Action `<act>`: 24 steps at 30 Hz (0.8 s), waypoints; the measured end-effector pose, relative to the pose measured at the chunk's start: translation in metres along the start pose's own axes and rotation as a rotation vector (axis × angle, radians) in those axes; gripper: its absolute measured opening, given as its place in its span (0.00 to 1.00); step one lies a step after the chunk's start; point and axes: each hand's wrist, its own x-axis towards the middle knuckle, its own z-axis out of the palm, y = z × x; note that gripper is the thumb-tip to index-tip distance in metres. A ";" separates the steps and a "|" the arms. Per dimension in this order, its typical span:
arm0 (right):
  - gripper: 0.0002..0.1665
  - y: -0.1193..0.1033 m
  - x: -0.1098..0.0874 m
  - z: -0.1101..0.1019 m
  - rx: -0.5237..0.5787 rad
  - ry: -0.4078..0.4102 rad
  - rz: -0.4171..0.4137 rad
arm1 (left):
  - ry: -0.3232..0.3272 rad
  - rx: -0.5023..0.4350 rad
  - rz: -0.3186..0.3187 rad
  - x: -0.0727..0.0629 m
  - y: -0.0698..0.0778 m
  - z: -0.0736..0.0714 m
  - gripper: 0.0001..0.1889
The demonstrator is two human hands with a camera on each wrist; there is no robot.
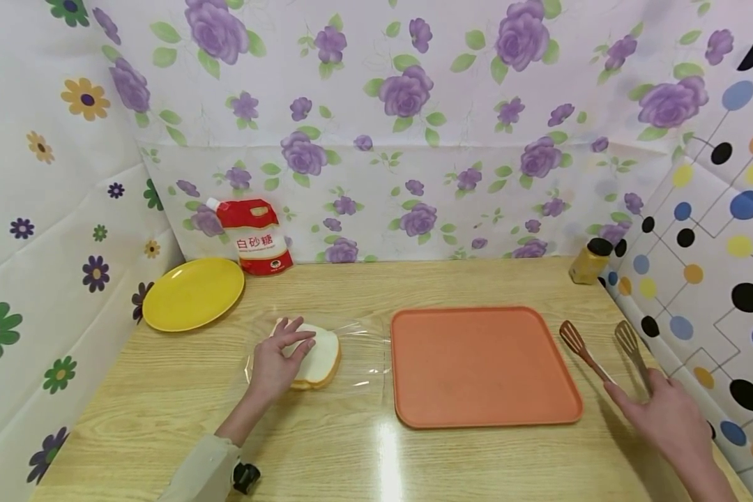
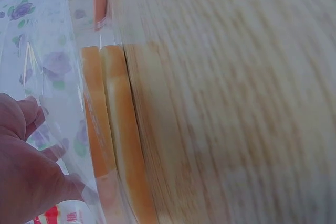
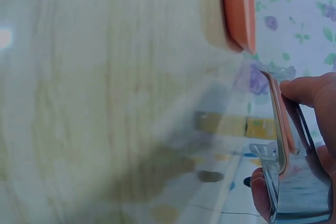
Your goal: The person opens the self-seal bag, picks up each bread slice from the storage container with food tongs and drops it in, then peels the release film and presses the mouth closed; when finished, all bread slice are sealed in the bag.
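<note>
Two slices of bread [image 1: 321,354] lie stacked in a clear plastic bag [image 1: 364,359] on the table. My left hand [image 1: 279,359] is over the bread, thumb and index finger brought together at the bag's film. In the left wrist view the film rises beside the left hand [image 2: 26,166], and the stacked slices [image 2: 126,135] show their brown crusts. At the far right, my right hand [image 1: 671,418] holds a pair of tongs [image 1: 592,362] with slotted ends, its two arms spread apart. The right wrist view shows the right thumb and fingers around the tongs' metal handle [image 3: 304,192].
An orange tray [image 1: 486,366] lies between the bread and the tongs. At the back left are a yellow plate [image 1: 194,294] and a red and white sugar pouch [image 1: 256,237]. A yellow jar with a black lid [image 1: 590,261] stands at the back right. Patterned cloths border three sides.
</note>
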 end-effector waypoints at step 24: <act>0.62 0.004 0.005 0.015 -0.029 -0.032 0.028 | -0.008 -0.009 0.000 0.001 0.001 -0.001 0.06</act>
